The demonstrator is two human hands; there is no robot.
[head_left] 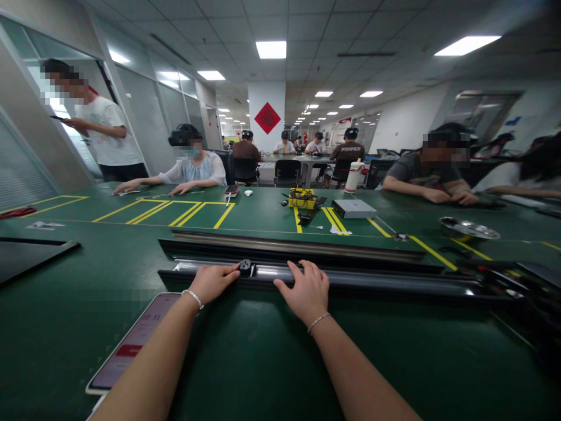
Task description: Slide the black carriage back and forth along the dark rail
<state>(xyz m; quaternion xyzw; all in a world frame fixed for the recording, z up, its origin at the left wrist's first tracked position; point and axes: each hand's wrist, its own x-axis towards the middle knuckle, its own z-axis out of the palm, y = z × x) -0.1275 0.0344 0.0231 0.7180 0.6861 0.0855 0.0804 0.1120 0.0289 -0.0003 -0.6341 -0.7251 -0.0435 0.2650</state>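
Note:
A long metal rail (372, 280) in a dark frame lies across the green table (263, 351) in front of me, with a second rail (298, 244) just behind it. My left hand (213, 282) rests on the near rail, its fingertips pinched on a small black slider piece (246, 267). A hand's width to the right, my right hand (305, 290) lies on the same rail with the fingers spread and nothing in it. Both wrists wear thin bracelets.
A phone (131, 345) with a lit screen lies at my left forearm. A dark tray (26, 254) is at the left. Further back stand a yellow device (301, 199), a grey box (353, 208) and a metal bowl (468, 228). Several seated people ring the table; one stands at the left.

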